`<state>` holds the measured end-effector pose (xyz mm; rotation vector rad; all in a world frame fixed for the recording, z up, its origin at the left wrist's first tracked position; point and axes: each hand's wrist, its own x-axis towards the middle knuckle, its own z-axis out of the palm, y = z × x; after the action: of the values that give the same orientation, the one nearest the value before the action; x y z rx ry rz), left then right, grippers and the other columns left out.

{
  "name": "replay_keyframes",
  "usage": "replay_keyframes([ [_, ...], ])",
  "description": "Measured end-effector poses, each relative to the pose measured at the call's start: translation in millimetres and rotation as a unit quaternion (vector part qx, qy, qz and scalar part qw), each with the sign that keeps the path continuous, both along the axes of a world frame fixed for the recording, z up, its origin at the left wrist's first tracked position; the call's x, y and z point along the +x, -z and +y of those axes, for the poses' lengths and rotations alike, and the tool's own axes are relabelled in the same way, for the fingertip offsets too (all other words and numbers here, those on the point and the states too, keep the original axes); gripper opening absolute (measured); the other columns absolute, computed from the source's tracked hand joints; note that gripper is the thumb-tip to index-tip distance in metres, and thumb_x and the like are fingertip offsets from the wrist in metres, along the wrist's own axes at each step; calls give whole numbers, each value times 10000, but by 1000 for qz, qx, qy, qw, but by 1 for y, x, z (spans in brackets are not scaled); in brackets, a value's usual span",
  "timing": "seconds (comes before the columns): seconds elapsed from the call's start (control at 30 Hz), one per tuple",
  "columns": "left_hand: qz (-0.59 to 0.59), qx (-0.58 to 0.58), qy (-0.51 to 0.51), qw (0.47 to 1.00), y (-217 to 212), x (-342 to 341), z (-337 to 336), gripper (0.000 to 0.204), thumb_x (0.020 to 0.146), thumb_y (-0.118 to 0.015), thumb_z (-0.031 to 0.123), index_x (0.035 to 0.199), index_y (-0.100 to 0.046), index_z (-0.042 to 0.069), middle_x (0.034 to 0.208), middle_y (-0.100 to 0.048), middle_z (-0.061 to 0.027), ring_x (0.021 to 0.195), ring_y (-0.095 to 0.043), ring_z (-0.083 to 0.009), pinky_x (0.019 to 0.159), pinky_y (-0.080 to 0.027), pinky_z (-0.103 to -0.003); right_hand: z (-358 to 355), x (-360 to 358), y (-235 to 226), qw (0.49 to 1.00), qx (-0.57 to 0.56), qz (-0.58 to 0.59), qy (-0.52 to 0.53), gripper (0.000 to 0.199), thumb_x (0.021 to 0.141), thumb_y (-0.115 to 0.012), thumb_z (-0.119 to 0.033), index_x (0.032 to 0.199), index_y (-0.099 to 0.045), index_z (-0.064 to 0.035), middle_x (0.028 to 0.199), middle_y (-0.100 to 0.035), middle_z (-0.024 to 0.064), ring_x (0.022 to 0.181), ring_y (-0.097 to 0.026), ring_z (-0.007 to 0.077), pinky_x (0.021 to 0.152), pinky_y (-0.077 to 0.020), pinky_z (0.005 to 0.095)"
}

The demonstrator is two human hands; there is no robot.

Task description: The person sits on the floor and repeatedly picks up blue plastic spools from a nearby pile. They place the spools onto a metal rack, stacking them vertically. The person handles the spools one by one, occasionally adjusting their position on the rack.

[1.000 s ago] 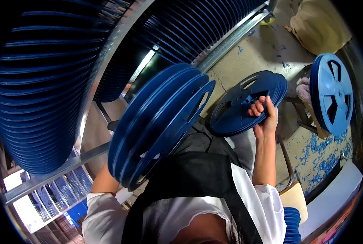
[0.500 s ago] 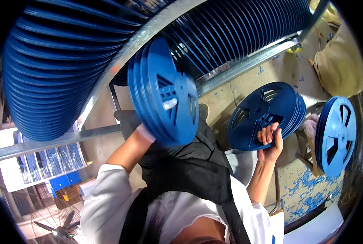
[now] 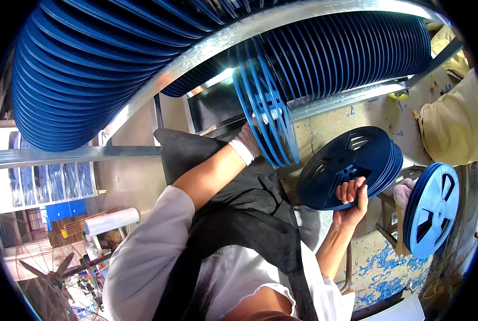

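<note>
My left hand (image 3: 249, 140), in a pale glove, grips a few blue plastic reels (image 3: 291, 140), with a white-covered fingertip showing through a cutout. These reels stand nearly edge-on, beside the near end of a long row of blue reels (image 3: 357, 51) on a metal rack. Whether they touch that row I cannot tell. My right hand (image 3: 352, 200) is closed around the lower edge of a tilted stack of dark blue reels (image 3: 324, 171), fingers hooked into an opening in its face. Part of that hand is behind the stack.
Another long row of reels (image 3: 78, 85) fills the upper left behind a metal rail (image 3: 137, 104). Rightward, a lighter blue reel stack (image 3: 434, 245) leans by a wooden stool (image 3: 398, 243). Tan cloth sacking (image 3: 453, 120) lies beyond. Blue scraps litter the floor (image 3: 378, 275). A fan (image 3: 51, 274) stands lower left.
My left hand has carried its reels rightward and away from my body to the rack's row, turning them from face-on to nearly edge-on. My right hand keeps its hold on the dark stack.
</note>
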<state>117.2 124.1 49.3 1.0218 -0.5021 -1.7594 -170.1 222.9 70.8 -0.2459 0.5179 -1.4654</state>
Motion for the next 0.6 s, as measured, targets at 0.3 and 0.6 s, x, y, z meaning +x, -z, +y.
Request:
replay_keyframes([
  [0.3, -183, -206, -24, 961, 31, 47, -78, 263, 906, -550, 236, 1136, -577, 112, 1132, -610, -95, 1003, -600, -227, 886, -508, -379, -2, 14, -7, 999, 21, 23, 19, 186, 957, -496, -238, 899, -473, -63, 571, -390, -33, 475, -349, 60, 478, -295, 219],
  [0.6, 126, 3, -76, 989, -1, 38, -116, 306, 959, -391, 301, 1128, -565, 114, 1158, -592, -106, 1023, -569, -243, 904, -468, -389, 5, 16, -18, 999, 0, 26, 26, 237, 970, -467, -313, 910, -473, -83, 572, -381, -45, 486, -333, 59, 494, -271, 220],
])
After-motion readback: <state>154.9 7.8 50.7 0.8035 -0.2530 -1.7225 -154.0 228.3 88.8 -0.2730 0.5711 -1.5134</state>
